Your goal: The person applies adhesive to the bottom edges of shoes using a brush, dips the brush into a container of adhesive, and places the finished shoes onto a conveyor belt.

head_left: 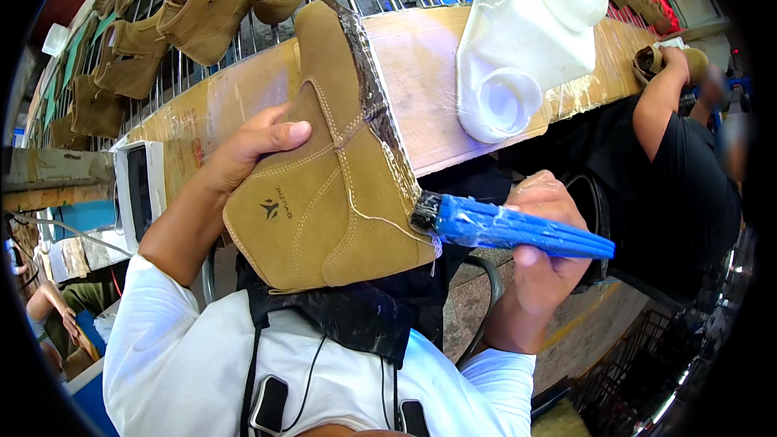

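A tan suede boot upper (324, 170) is held in front of my chest, its dark, glue-streaked bottom edge facing right. My left hand (263, 142) grips it from the left, the thumb lying on the suede and the other fingers hidden behind. In my right hand (546, 231) is a blue-handled brush (518, 226), pinched between thumb and fingers. Its short dark bristles touch the boot's edge at the heel end, where white glue clings. White glue also smears the handle.
Beyond the boot, a cardboard-covered bench (421, 65) carries a white plastic glue container (526, 40) with a round, open mouth. Several tan boots (206, 12) stand on a metal rack behind. A co-worker (680, 170) in black sits at the right, one hand on another boot.
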